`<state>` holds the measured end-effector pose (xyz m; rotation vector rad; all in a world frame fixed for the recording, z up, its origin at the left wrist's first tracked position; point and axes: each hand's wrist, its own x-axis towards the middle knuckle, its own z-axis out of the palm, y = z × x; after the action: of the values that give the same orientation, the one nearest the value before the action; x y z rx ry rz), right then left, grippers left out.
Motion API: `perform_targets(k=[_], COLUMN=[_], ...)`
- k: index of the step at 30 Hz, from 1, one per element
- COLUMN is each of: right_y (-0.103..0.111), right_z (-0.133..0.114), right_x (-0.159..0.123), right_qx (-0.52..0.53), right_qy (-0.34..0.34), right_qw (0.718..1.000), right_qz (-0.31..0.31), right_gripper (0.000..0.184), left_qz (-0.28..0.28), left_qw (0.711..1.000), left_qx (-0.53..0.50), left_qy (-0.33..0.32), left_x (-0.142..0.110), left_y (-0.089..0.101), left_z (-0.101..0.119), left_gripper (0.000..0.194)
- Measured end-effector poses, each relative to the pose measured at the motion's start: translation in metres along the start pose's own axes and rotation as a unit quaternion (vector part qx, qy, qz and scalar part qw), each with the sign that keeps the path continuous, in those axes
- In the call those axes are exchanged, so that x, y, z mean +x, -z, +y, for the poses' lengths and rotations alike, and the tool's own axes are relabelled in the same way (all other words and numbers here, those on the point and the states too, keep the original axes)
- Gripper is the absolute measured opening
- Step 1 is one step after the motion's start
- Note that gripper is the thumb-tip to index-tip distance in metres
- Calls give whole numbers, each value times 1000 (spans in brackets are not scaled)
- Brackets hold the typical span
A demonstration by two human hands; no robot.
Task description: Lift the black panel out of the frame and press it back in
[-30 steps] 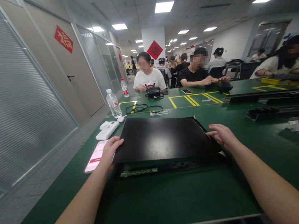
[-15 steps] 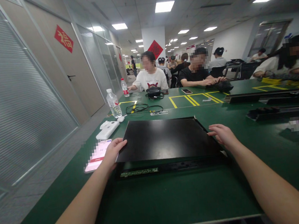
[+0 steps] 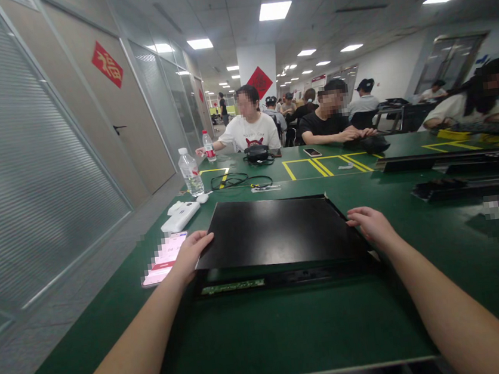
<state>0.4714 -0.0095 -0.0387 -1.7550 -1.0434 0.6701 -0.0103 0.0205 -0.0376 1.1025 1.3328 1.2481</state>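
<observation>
A flat, glossy black panel (image 3: 277, 232) lies in front of me, its near edge raised. With thumb and fingers, my left hand (image 3: 197, 246) pinches its left edge. My right hand (image 3: 368, 224) grips the right side, fingers curled at the edge; the fingertips are partly hidden. Under the panel's near edge shows a dark frame (image 3: 309, 275) with a narrow green circuit board strip (image 3: 234, 286) at its left end. What lies beneath the rest of the panel is hidden.
Left of the panel are a phone (image 3: 170, 256), a white device (image 3: 181, 216) and a water bottle (image 3: 191, 172). A black cable (image 3: 235, 179) lies beyond. Long dark parts (image 3: 470, 187) are at right. Several people sit across the green table (image 3: 293, 332).
My hands and the panel have hardly moved. Across the table, the person in white has reached an arm further left, past the red-capped bottle.
</observation>
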Motion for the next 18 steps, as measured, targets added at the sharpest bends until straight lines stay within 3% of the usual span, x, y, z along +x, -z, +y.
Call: perform_targets(k=[18], right_y=[2], right_z=[-1], right_x=[3], right_qx=[-66], right_qy=[-3], right_qw=[998], right_qz=[12], right_gripper=[26], left_qz=[6], left_qw=[1000], left_qx=[29], left_qy=[-2], left_x=[-3], left_y=[-2], left_z=[4], left_gripper=[49])
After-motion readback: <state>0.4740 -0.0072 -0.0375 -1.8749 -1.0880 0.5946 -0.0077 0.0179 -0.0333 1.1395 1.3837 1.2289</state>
